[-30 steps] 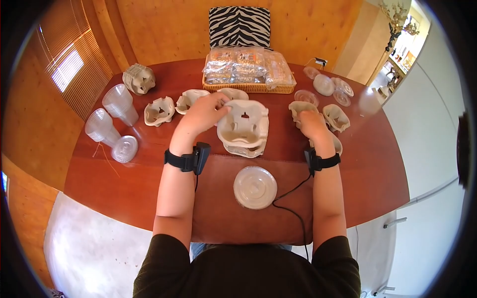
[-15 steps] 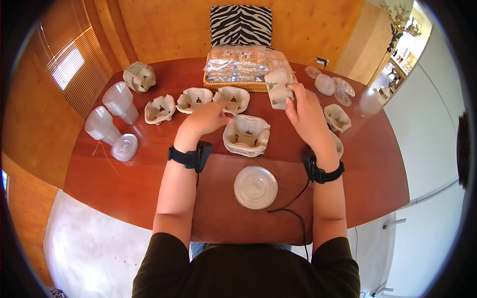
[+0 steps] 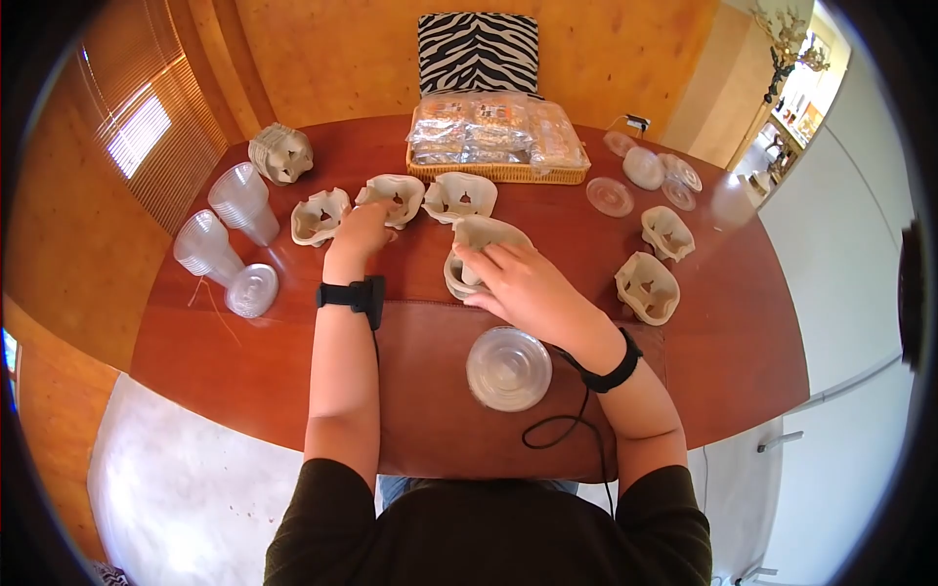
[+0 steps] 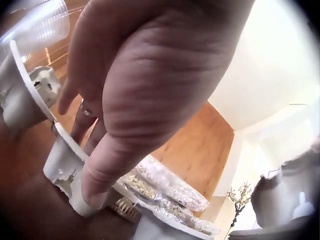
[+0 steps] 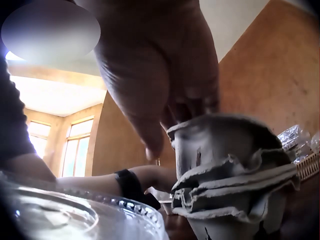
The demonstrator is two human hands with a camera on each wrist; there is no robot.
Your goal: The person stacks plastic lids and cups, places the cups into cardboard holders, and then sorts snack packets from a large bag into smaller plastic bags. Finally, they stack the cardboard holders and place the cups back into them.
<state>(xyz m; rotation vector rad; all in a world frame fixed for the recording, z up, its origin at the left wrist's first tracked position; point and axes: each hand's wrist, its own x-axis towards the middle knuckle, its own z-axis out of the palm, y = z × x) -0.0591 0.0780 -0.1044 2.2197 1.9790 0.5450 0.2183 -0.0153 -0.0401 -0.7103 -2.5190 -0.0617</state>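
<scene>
My left hand (image 3: 363, 230) is at the middle of three pulp cup carriers (image 3: 396, 195) in a row. Its thumb lies against this carrier's wall (image 4: 62, 167) in the left wrist view, with the other fingers across the rim. My right hand (image 3: 528, 288) reaches over a stack of carriers (image 3: 457, 281) at the table's centre. Its fingers press into the top carrier (image 3: 493, 230), while the thumb stands apart from the rim in the right wrist view. The stack (image 5: 230, 195) looks uneven there, with its top carrier (image 5: 215, 137) sitting high.
A clear lid stack (image 3: 509, 368) lies in front. Plastic cups (image 3: 239, 205) and stacked carriers (image 3: 281, 154) are at left. Behind stands a wicker basket (image 3: 498, 174) of bagged goods. At right are two carriers (image 3: 647, 288) and loose lids (image 3: 610, 196). A cable (image 3: 576, 420) trails near my right arm.
My right hand has picked up a carrier from the right and brought it left onto the central stack. My left hand has left the stack and moved left to the middle carrier of the row.
</scene>
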